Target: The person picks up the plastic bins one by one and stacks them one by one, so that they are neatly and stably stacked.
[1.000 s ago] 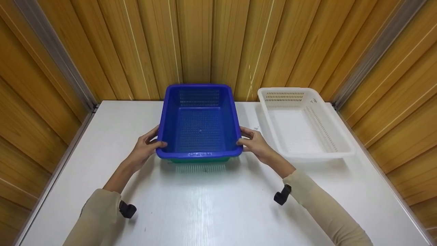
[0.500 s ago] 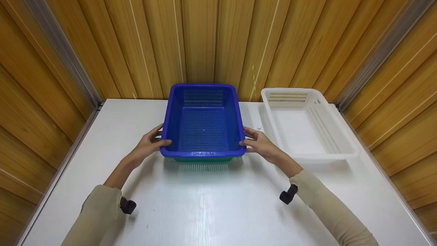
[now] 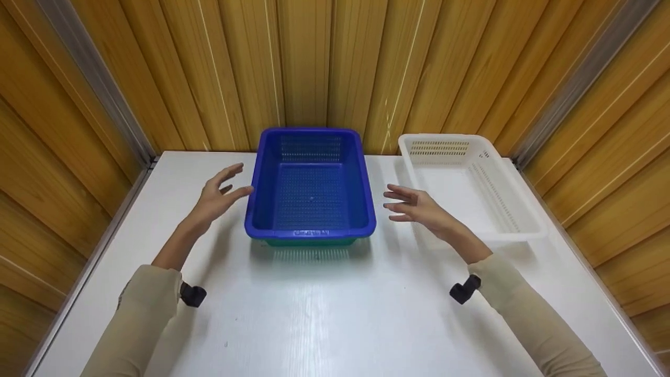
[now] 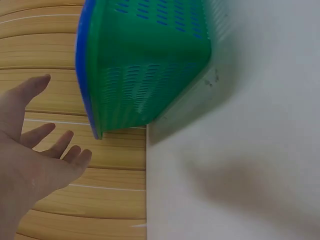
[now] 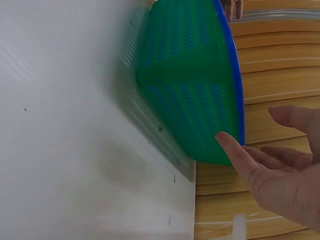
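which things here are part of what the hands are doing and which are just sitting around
In the work:
blue basket, nested in the green basket
left hand and right hand, open on either side of them, touching neither

Lying about:
white basket
white table

The blue basket [image 3: 311, 183], between the left hand [image 3: 215, 196] and right hand [image 3: 419, 208], bears raised lettering on its near rim, too small to read.

The blue basket [image 3: 311, 183] hides nearly all of the green basket [image 3: 309, 243] nested beneath it.
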